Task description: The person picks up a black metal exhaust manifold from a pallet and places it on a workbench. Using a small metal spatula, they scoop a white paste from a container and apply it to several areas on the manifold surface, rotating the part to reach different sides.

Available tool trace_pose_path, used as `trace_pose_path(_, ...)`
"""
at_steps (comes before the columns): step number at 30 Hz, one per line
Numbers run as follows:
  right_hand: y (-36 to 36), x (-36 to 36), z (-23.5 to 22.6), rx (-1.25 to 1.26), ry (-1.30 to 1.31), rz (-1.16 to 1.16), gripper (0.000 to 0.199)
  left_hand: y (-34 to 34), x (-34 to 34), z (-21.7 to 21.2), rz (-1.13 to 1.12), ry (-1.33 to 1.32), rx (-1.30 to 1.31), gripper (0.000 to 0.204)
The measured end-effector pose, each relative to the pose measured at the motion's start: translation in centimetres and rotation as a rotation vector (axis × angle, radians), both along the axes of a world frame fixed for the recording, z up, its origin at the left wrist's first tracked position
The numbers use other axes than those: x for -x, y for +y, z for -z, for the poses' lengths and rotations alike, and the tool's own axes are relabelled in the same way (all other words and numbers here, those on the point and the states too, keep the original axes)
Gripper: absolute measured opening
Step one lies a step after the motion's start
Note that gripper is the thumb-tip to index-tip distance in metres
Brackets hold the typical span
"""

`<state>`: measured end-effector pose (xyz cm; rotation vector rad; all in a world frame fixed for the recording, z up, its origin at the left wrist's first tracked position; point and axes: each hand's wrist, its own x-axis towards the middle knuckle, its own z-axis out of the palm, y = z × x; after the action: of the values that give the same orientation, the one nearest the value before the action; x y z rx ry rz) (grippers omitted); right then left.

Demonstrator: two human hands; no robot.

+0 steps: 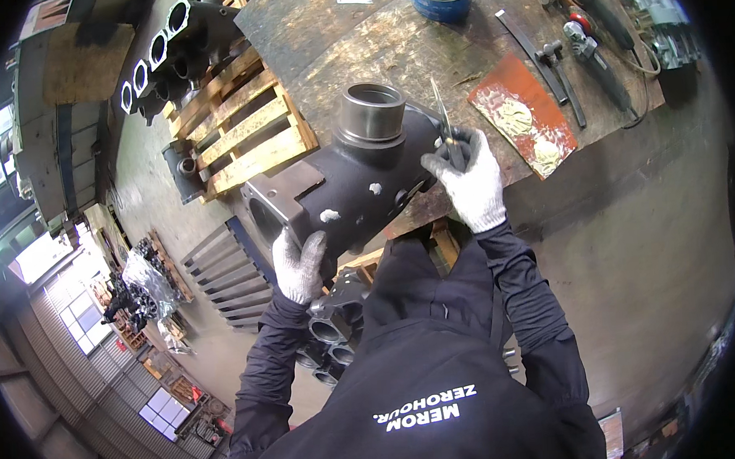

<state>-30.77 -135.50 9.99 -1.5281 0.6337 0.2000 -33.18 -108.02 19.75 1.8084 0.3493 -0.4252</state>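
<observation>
A large dark metal pipe casting [343, 176] lies at the near edge of the workbench [313, 31]. Its bare machined collar [375, 115] points up, and several pale filler dabs [330, 216] dot its side. Wearing a white glove, my left hand [300, 266] grips the square flange at the casting's left end. In my gloved right hand [471, 181], beside the casting's right end, is a putty knife [443, 115] with its thin blade pointing up and away. To the right of that hand, an orange board [556, 117] carries smeared cream-coloured filler [512, 118].
A blue tub [440, 5] stands at the bench's far side. A hammer [558, 70], a flat metal bar [529, 51] and an angle grinder [597, 64] with its cable lie at the right. More castings [327, 329] sit below the bench edge; a wooden pallet [249, 144] is at left.
</observation>
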Motion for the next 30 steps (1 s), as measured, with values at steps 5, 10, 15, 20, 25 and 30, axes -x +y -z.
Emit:
trace_pose_path(5, 1.8, -1.1, -1.2, -0.034, -0.139, 0.045, 0.067, 0.5, -0.2, -0.5, 0.126, -0.012, -0.053, 0.031)
trace_pose_path(10, 5.5, -1.4, -4.2, -0.045, -0.402, -0.301, 0.072, 0.7, 0.1, -0.9, 0.146, 0.124, -0.027, 0.024)
trace_pose_path(15, 6.7, -3.0, -3.6, -0.023, -0.437, -0.487, 0.057, 0.6, 0.1, -1.1, 0.209, 0.107, -0.034, 0.024)
trace_pose_path(20, 6.0, -2.4, -3.4, 0.196, -0.499, -0.521, 0.045, 0.7, -0.2, -0.9, 0.303, 0.028, -0.086, 0.033)
trace_pose_path(25, 4.3, -2.1, -4.0, 0.162, -0.395, -0.154, 0.034, 0.5, -0.3, -0.4, 0.317, -0.052, -0.101, 0.033)
trace_pose_path(30, 4.9, -2.2, -3.8, -0.014, -0.466, -0.501, 0.046, 0.7, -0.1, -0.2, 0.335, -0.036, -0.084, 0.035)
